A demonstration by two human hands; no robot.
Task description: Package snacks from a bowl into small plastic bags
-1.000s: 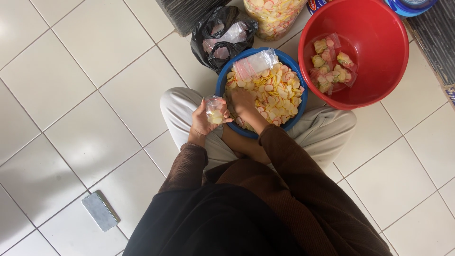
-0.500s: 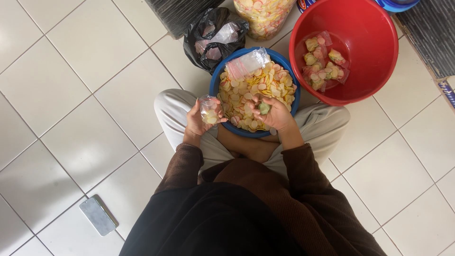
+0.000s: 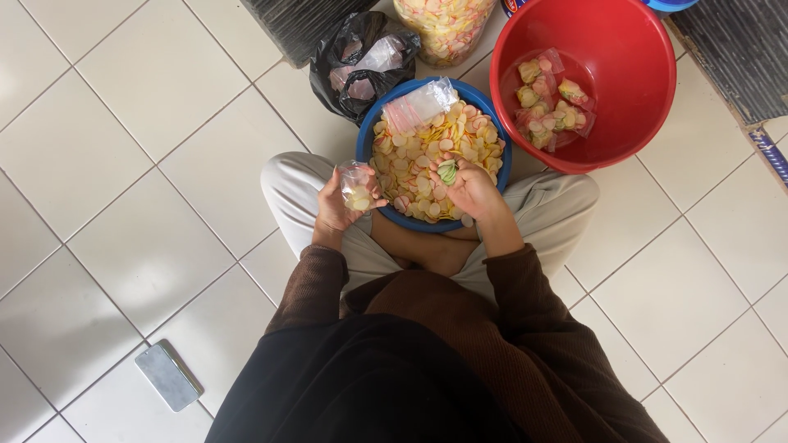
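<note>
Seen from above, a person in a brown ribbed sweater sits cross-legged on white floor tiles, with a blue bowl (image 3: 366, 148) resting between the knees — close enough that both hands reach it without stretching. The bowl is heaped with thin round crackers (image 3: 427, 152) in yellow, pink and white.

The left hand (image 3: 341, 205) is closed around a small clear plastic bag (image 3: 358, 187), held just outside the bowl's rim with its mouth turned toward the other hand; a few crackers already sit at the bottom. The right hand (image 3: 469, 190) hovers over the near edge of the pile, fingers curled around a small stack of crackers (image 3: 447, 171) — one pale green — as if gathered by the pinch for the bag held just to its left.

Beyond the right hand, on the far side of the pile, lies a bundle of empty clear bags (image 3: 420, 102), handy for the taking. Farther off and to the right stands a red tub (image 3: 632, 90) holding several filled packets (image 3: 552, 102), kept apart from the loose crackers. Straight ahead stands a large clear sack of crackers (image 3: 443, 25); beside it, beyond the left hand, an open black plastic bag (image 3: 336, 61). A phone (image 3: 168, 376) lies on the tiles well behind the left hand.
</note>
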